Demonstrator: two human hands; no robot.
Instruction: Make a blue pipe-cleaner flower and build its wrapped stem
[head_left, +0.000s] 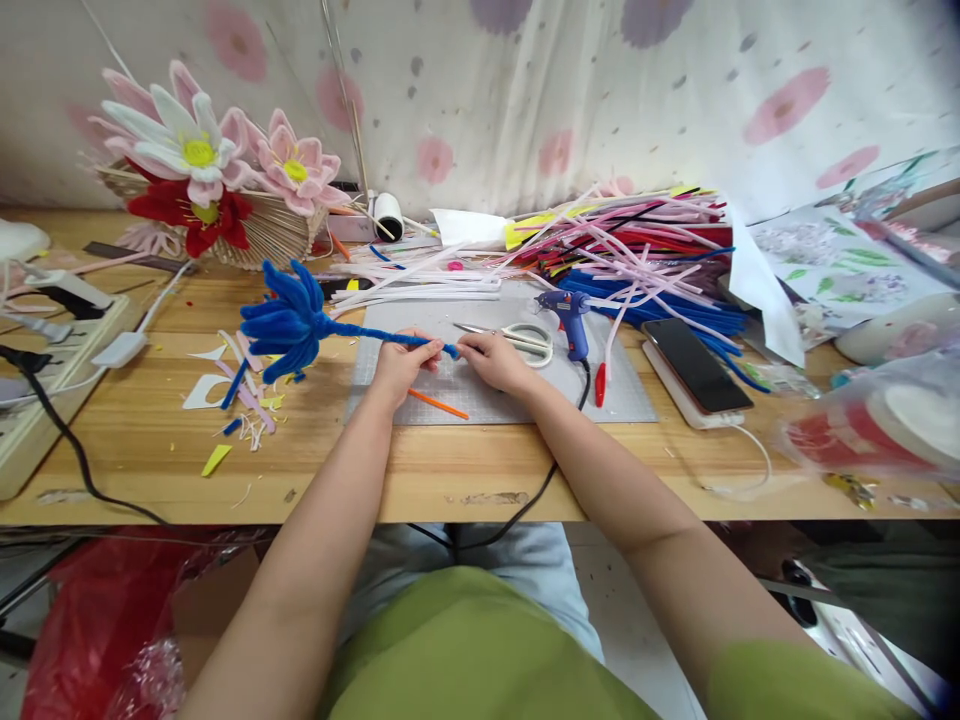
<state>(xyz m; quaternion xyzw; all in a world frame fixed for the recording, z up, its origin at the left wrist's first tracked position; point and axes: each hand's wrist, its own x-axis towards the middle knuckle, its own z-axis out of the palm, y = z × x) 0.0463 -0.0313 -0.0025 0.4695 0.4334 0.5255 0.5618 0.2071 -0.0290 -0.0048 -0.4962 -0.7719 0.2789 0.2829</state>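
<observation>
A blue pipe-cleaner flower (289, 318) with a long blue-wrapped stem lies sideways above the grey cutting mat (637, 395), head pointing left. My left hand (401, 365) pinches the stem near its right end. My right hand (495, 358) grips the very tip of the stem, fingers closed on it. Both hands hover just over the mat. An orange stick (439, 403) lies on the mat below my hands.
White-handled scissors (525, 340) and a blue glue gun (570, 318) lie right of my hands. A phone (694, 365), a heap of pipe cleaners (630, 250), pink and red finished flowers (202, 160), a power strip (45, 340) and paper scraps (240, 395) surround the mat.
</observation>
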